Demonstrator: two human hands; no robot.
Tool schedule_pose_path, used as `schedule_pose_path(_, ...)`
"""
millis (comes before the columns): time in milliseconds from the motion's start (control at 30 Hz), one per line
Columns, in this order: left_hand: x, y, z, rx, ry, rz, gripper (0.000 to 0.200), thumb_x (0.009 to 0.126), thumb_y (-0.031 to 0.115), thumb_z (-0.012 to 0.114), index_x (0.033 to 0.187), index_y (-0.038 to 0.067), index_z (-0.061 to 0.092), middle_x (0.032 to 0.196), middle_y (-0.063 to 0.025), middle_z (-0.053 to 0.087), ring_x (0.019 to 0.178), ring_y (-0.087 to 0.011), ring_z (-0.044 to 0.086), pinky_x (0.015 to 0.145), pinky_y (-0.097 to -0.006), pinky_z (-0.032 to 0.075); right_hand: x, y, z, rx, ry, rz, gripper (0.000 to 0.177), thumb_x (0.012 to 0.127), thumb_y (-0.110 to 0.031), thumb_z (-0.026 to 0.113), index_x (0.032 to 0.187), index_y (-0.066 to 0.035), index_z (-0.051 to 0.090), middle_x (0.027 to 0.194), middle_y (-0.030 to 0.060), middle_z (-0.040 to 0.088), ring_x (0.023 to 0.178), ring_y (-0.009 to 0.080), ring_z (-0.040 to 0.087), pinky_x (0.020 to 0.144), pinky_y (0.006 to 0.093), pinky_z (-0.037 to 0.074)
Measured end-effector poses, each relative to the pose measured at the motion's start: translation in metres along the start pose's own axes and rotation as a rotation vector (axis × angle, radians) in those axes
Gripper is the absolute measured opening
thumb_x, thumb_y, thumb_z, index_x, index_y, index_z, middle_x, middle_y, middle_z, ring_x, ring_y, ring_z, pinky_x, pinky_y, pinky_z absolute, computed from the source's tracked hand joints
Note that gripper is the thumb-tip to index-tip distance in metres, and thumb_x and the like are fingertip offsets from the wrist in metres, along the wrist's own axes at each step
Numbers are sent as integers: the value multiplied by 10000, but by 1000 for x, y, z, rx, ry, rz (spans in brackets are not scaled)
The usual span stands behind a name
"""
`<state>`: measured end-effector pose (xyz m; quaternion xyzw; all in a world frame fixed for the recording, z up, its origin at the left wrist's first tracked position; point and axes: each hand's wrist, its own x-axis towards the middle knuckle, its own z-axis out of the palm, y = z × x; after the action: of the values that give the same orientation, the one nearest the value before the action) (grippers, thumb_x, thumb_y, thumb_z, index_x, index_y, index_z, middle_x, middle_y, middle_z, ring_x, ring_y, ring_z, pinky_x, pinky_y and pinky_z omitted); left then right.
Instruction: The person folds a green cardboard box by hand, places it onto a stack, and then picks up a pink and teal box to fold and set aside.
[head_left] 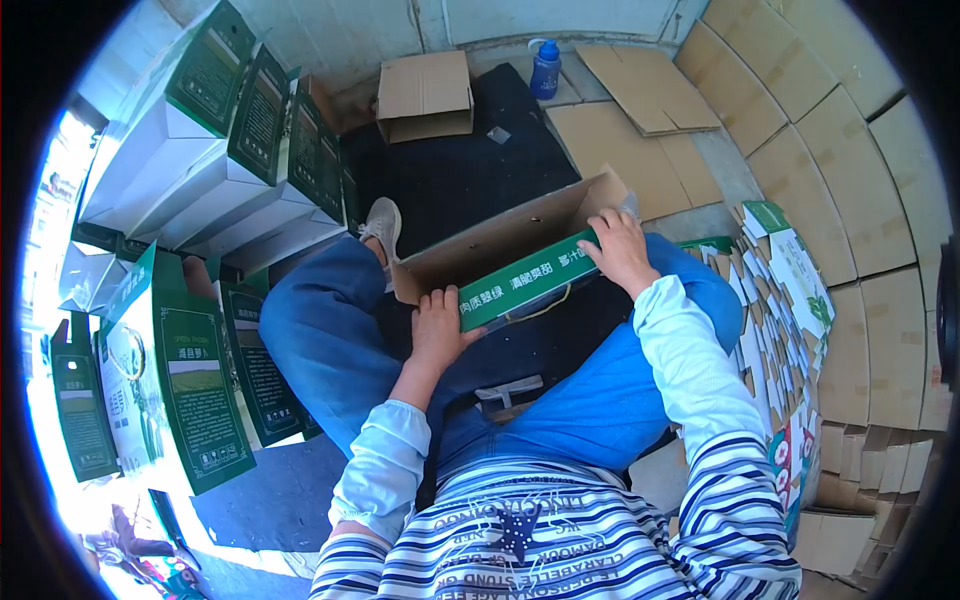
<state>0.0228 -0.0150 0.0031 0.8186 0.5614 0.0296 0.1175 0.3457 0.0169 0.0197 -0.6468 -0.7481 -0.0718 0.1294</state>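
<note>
Between my bent legs stands an open cardboard box (528, 278), its brown inside showing and its green side with white Chinese lettering turned toward me. My left hand (437, 325) grips the near left end of the green panel, fingers over the top edge. At the panel's right end, my right hand (622, 250) holds the same edge, fingers over the top and thumb on my side. A thin pale cord handle (540, 306) hangs along the lower front of the box. The bottom of the box is hidden from view.
Finished-looking green and white boxes (205, 385) stand at my left, with more stacked behind. Flat printed sheets (770, 300) are piled at right, beside a wall of brown cartons (830, 150). Ahead are a small brown box (425, 95), a blue bottle (545, 70) and flattened cardboard (645, 90).
</note>
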Motion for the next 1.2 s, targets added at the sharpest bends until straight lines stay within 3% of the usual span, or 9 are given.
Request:
schedule_pose_path(67,-6,2,5,2,4,-12,823,621,423,785,1237,28,409,1090,-143,511,1031,-315,504,836,-445,446,0,-2,-10,111,162,48,336,752,-201,677,1017,-51,535,1007,136,536,954,326,524,815,418,436)
schedule_pose_path(200,-2,4,5,5,31,-14,850,616,421,787,1257,21,398,1173,-151,489,1099,-317,475,898,-456,409,5,16,-5,290,390,396,484,757,-236,689,1138,-37,467,1048,179,555,988,351,539,821,428,447)
schedule_pose_path(333,-8,10,3,65,166,-7,890,625,413,782,1300,5,372,1298,-163,427,1228,-313,390,997,-491,325,21,32,13,772,275,507,480,786,-334,667,1063,32,527,942,194,630,850,334,617,757,388,478)
schedule_pose_path(433,-16,17,-6,124,190,5,903,636,414,772,1325,7,353,1335,-152,393,1276,-295,337,1019,-506,291,27,38,20,516,15,592,488,796,-409,626,982,39,569,838,182,650,800,339,631,726,406,484)
schedule_pose_path(567,-33,15,-18,-61,576,111,667,643,245,784,1180,13,465,1224,-169,463,1171,-328,428,994,-483,317,30,43,26,488,16,613,574,791,-504,584,978,39,589,868,209,652,832,370,625,749,436,477)
schedule_pose_path(700,-17,-2,-39,-294,907,-162,468,708,156,743,1079,-2,505,1104,-179,512,1079,-355,465,943,-420,364,35,34,16,525,41,521,597,777,-502,637,972,62,608,873,215,647,804,333,626,758,378,474)
schedule_pose_path(867,22,-22,-64,-220,540,-222,395,773,185,688,1076,5,509,1037,-182,561,940,-359,554,801,-418,451,43,44,24,738,111,475,756,746,-589,615,1183,24,555,1129,219,601,1091,348,551,928,367,415)
schedule_pose_path(933,30,-25,-63,-197,478,-243,317,818,203,641,1047,19,520,973,-178,590,816,-366,599,681,-428,490,43,52,37,858,136,473,724,758,-568,618,1171,24,566,1138,224,595,1096,347,548,930,366,414)
schedule_pose_path(1200,44,-27,-54,-192,465,-407,347,836,308,612,990,11,521,927,-191,595,829,-376,606,692,-447,494,40,40,53,744,189,530,551,844,-484,562,1071,15,614,981,208,642,950,344,604,835,376,450)
